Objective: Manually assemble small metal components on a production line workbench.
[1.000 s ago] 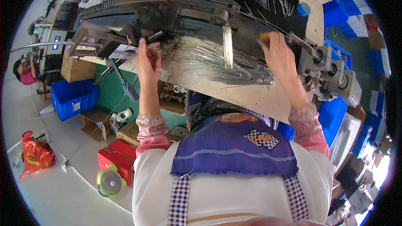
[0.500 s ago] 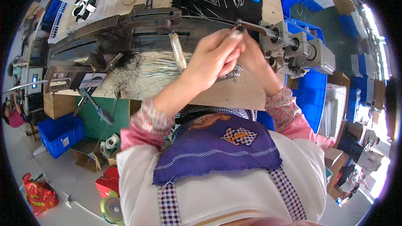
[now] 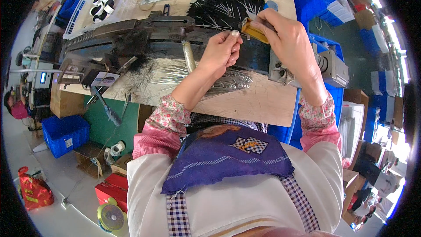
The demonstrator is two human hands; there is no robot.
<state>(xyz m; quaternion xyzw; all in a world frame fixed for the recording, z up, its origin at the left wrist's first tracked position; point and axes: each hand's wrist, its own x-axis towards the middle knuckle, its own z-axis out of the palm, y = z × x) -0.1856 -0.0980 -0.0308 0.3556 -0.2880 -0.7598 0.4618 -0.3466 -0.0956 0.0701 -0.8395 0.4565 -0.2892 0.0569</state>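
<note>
Upper centre of the frame: the right hand (image 3: 289,39) grips a small yellow block (image 3: 253,30), fingers closed round it. Just to its left, the left hand (image 3: 221,49) pinches its fingertips together — apparently on a thin wire, too fine to confirm. Below both lies a bundle of silvery wires (image 3: 228,81) on the wooden bench (image 3: 258,101).

Small yellow block-shaped tool (image 3: 254,30): oblong, tilted, pinched at the fingertips of the right hand (image 3: 287,39), raised over the black mat at the worktop's far side. Thin pale piece (image 3: 235,32): nipped between thumb and forefinger of the left hand (image 3: 221,50), just beside the yellow tool; kind indistinct.
</note>
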